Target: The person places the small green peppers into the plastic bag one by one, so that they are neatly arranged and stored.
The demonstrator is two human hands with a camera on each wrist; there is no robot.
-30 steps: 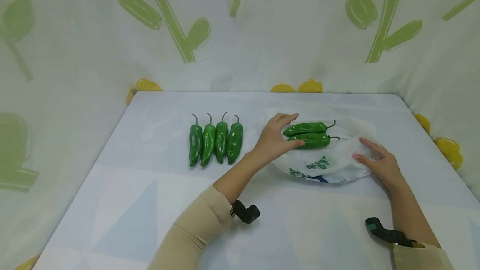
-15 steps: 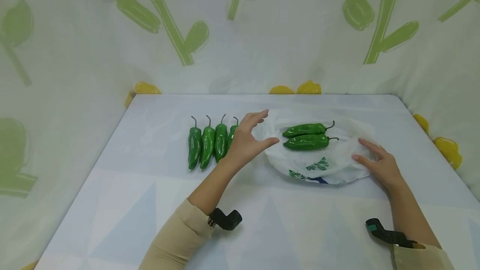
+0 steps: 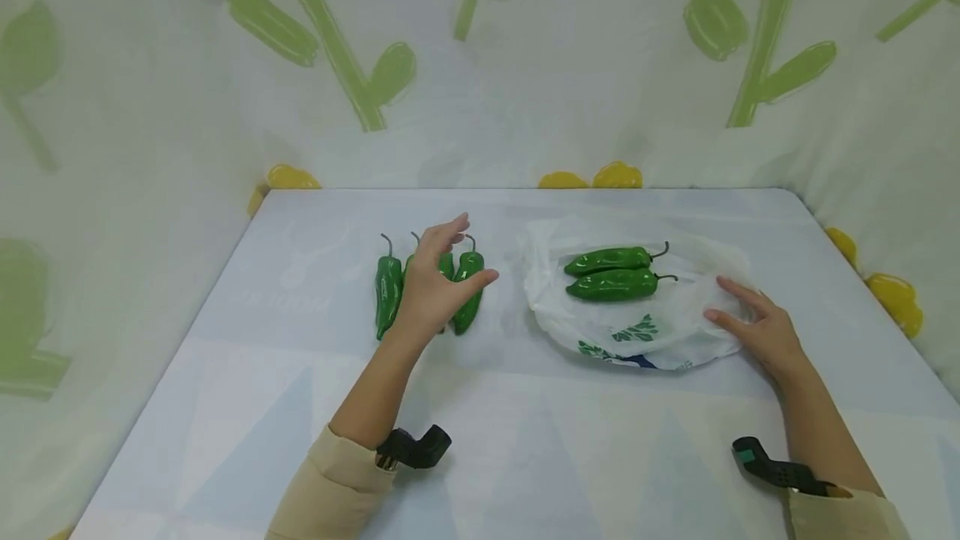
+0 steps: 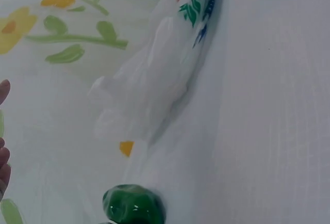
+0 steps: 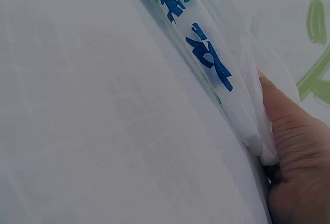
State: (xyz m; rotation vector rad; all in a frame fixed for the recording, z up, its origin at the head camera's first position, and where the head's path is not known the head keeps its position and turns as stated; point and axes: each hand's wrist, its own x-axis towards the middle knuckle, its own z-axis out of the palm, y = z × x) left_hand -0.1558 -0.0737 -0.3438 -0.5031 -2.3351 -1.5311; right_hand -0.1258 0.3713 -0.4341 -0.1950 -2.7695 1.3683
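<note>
Several glossy green chili peppers stand in a row on the table's left half, stems away from me; two show clearly, the leftmost (image 3: 388, 290) and the rightmost (image 3: 468, 294). Above the middle of that row hovers my left hand (image 3: 429, 294), thumb and fingers spread, hiding parts of the peppers between. On the right lies a white plastic bag (image 3: 551, 298) with green and blue print. Two more green peppers (image 3: 613, 283) lie side by side on it, stems pointing right. My right hand (image 3: 768, 336) rests at the bag's right edge, thumb and index finger apart, its thumb touching the plastic.
The pale table (image 3: 480, 448) has blue triangle patterns and a straight far edge. Behind and beside it hangs a whitish cloth (image 3: 585, 98) with green plant prints and yellow flowers. Each wrist wears a black camera, the left one (image 3: 416, 447) close above the table.
My left hand has moved left from beside the two peppers on the bag to above the pepper row. The right hand, bag and peppers stay as they were.
</note>
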